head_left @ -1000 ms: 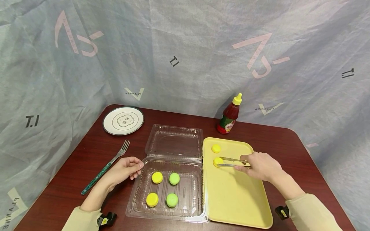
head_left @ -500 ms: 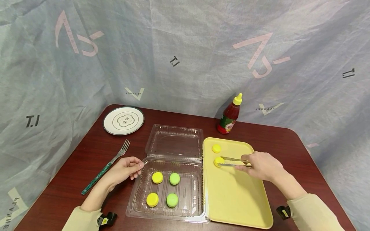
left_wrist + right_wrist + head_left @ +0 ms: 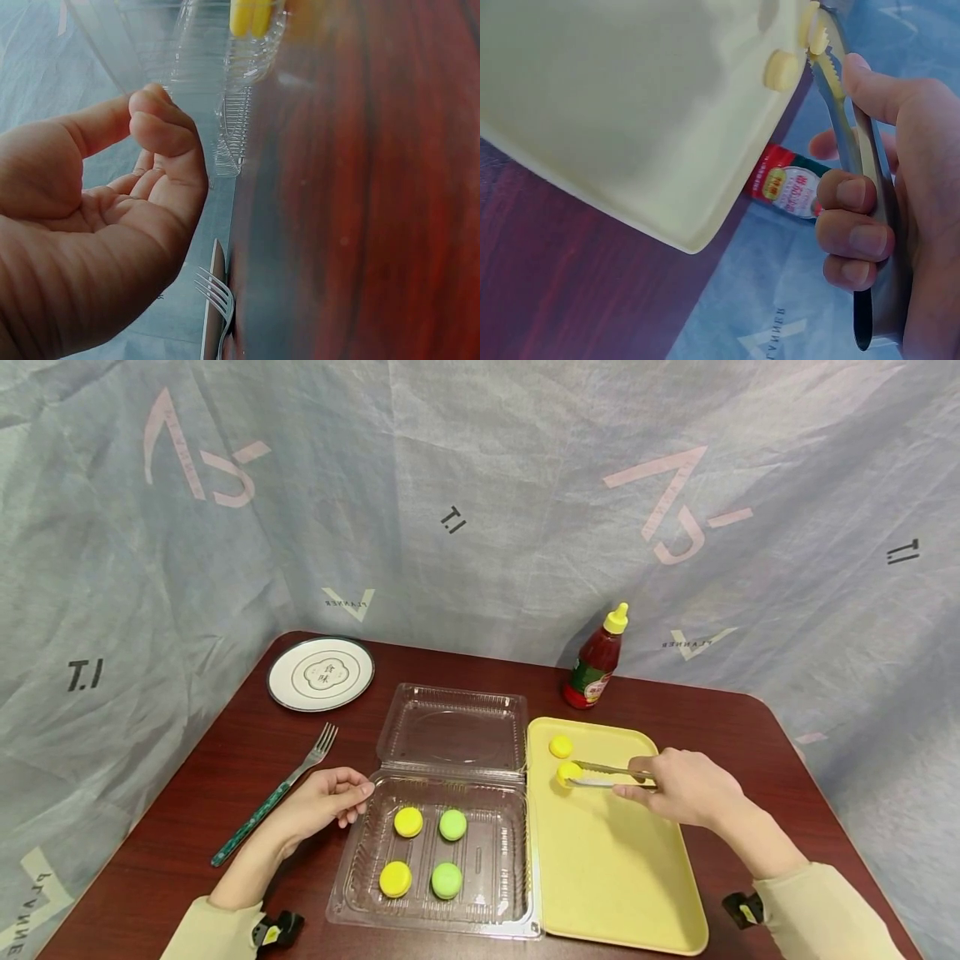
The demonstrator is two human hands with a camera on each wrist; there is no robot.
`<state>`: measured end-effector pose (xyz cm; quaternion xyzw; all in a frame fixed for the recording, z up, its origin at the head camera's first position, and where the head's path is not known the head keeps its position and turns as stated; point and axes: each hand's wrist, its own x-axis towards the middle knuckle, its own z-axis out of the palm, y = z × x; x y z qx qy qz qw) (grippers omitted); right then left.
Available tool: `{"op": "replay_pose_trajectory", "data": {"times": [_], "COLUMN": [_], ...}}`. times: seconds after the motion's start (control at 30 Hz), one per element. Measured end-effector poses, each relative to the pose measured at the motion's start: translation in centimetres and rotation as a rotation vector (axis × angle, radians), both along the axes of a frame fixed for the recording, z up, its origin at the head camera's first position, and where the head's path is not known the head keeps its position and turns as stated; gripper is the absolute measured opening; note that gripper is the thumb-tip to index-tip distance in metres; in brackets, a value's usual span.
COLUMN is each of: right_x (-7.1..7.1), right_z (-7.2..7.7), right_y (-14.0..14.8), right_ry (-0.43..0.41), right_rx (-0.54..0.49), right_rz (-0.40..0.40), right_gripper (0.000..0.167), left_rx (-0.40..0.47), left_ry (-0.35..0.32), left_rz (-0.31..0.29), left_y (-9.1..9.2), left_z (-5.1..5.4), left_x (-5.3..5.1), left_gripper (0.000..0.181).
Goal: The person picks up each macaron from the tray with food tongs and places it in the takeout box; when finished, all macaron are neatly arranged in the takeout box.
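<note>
Head view: gripping a round yellow macaron (image 3: 567,774) with silver metal tongs (image 3: 615,769) by the yellow rectangular tray's (image 3: 600,877) far left corner, with one more (image 3: 561,746) apparently left there and four others (image 3: 408,822) already in the clear plastic container (image 3: 480,930). Left wrist view: pinching the container's left rim with the left hand (image 3: 112,214). Right wrist view: clasping the tongs in the right hand (image 3: 930,172).

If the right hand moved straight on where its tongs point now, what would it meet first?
Probably the yellow tray's left rim, though the held macaron looks raised and may pass above it.
</note>
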<state>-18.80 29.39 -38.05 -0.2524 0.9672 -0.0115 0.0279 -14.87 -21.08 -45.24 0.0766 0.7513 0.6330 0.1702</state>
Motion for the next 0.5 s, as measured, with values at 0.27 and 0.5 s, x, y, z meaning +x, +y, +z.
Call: {"op": "replay_pose_trajectory", "data": {"times": [0.27, 0.5], "right_x": [0.3, 0.8], "right_z": [1.4, 2.7], "right_y": [-0.5, -1.6], "right_ry": [0.020, 0.046], "right_rx": [-0.021, -0.028], "right_rz": [0.009, 0.039], "right_gripper": [0.039, 0.042], "left_rx": [-0.003, 0.006], "left_ry": [0.005, 0.005], "left_rz": [0.003, 0.001], "left_y": [0.0, 0.1], "left_z": [0.0, 0.0], "left_x": [0.0, 0.1], "left_gripper": [0.024, 0.023]}}
